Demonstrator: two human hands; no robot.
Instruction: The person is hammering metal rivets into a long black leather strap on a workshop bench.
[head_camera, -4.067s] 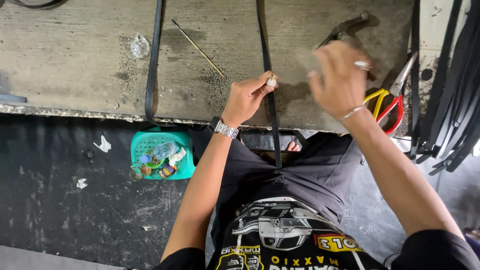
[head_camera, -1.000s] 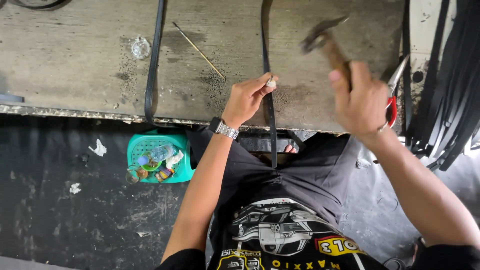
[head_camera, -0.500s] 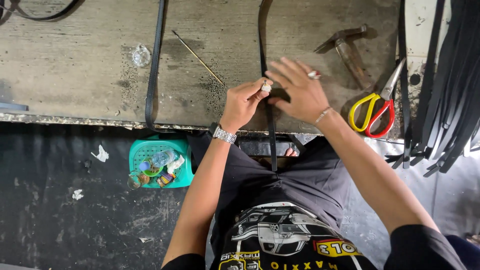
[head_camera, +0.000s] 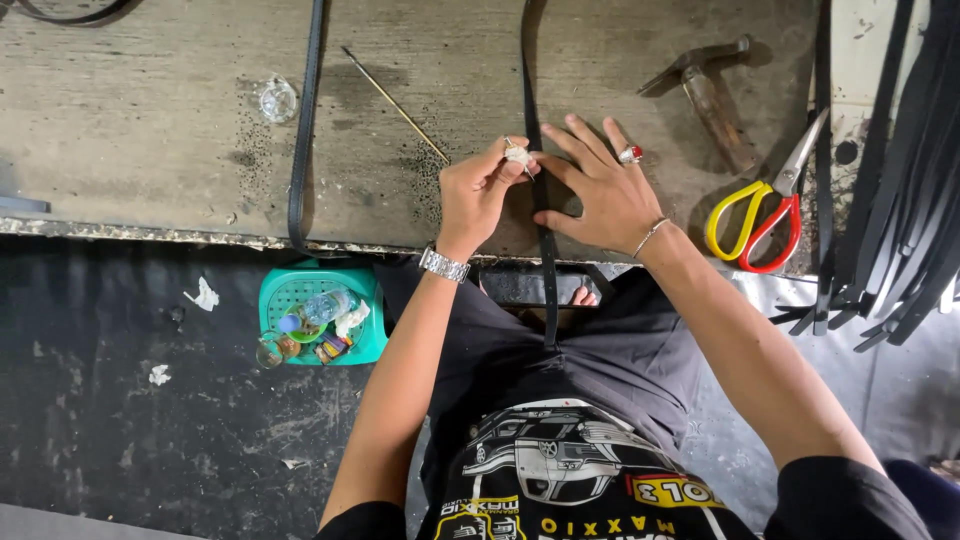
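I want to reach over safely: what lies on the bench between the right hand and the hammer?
In the head view, only bare, stained bench top separates the right hand from the hammer; the scissors lie off to the side.

A hammer (head_camera: 705, 85) lies near scissors (head_camera: 765, 215) (yellow and red handles).

Right hand (head_camera: 605, 195): hammer dropped a second ago, now flat and spread on the black strap (head_camera: 540, 200), fingers splayed beside the left hand (head_camera: 480, 195).
Hammer (head_camera: 705, 85): off the swing, lying on the workbench (head_camera: 150, 130) above the scissors (head_camera: 760, 215).
Scissors: uncovered again, in full view.
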